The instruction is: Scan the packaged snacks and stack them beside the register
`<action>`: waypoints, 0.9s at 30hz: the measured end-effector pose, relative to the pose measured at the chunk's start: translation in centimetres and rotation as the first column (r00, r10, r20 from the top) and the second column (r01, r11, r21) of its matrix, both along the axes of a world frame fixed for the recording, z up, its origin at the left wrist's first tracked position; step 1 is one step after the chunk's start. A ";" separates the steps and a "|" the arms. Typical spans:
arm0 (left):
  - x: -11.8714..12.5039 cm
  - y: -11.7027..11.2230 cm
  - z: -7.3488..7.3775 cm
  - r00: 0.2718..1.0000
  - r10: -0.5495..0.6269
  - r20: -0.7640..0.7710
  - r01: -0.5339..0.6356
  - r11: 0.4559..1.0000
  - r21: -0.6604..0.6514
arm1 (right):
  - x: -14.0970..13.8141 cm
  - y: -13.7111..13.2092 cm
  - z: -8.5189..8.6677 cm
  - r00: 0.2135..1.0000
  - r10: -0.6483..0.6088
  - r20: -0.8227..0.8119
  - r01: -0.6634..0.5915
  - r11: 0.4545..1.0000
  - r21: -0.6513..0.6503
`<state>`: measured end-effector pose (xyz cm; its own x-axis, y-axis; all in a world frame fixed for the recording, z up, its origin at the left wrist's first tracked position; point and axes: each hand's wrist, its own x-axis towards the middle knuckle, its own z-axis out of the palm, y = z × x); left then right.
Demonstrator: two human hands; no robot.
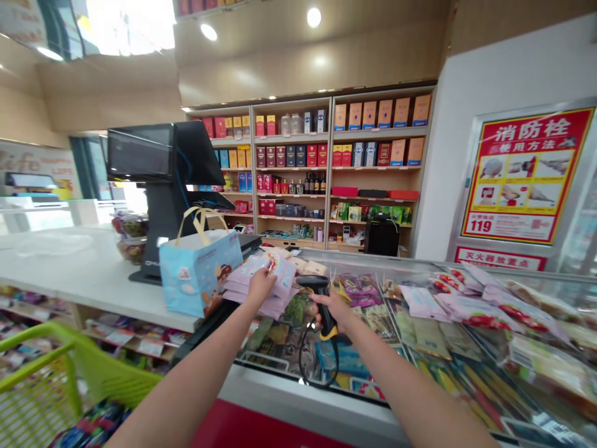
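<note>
Black barcode scanner gripped by right-hand fingers; left-hand fingers pinch pink packet.

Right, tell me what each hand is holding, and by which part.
The right hand grips a corded barcode scanner by its handle; the left hand pinches a pink packet by its edge.

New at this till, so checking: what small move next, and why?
Probably turn the barcode scanner in your right hand toward the pink packet in your left hand: the scanner's head sits close to that packet, which is held over the stack of packets beside the blue paper bag.
</note>
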<state>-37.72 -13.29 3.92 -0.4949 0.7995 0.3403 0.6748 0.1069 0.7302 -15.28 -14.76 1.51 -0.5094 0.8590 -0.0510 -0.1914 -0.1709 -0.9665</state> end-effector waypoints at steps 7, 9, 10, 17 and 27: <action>-0.2 -2.3 0.2 0.738 0.019 -0.675 -0.086 0.994 -0.066 | -1.0 0.1 -0.9 1.000 0.013 -0.013 -0.013 1.000 0.018; -0.1 -2.6 0.3 0.702 -0.022 -0.712 -0.094 0.988 -0.123 | -0.6 0.1 -0.9 1.000 -0.001 -0.012 0.001 1.000 0.023; 0.1 -2.6 0.4 0.696 -0.035 -0.717 -0.095 0.986 -0.140 | -0.2 0.2 -0.9 1.000 -0.008 -0.010 0.008 1.000 0.024; 4.2 -0.8 1.2 0.733 -0.029 -0.680 0.041 0.999 0.002 | 5.1 0.8 -0.5 0.994 -0.111 -0.013 0.111 0.994 0.023; 22.9 4.1 -3.2 0.816 -0.507 -0.279 0.430 0.853 -0.295 | 18.8 1.7 -1.6 0.914 -0.406 0.014 0.405 0.913 0.058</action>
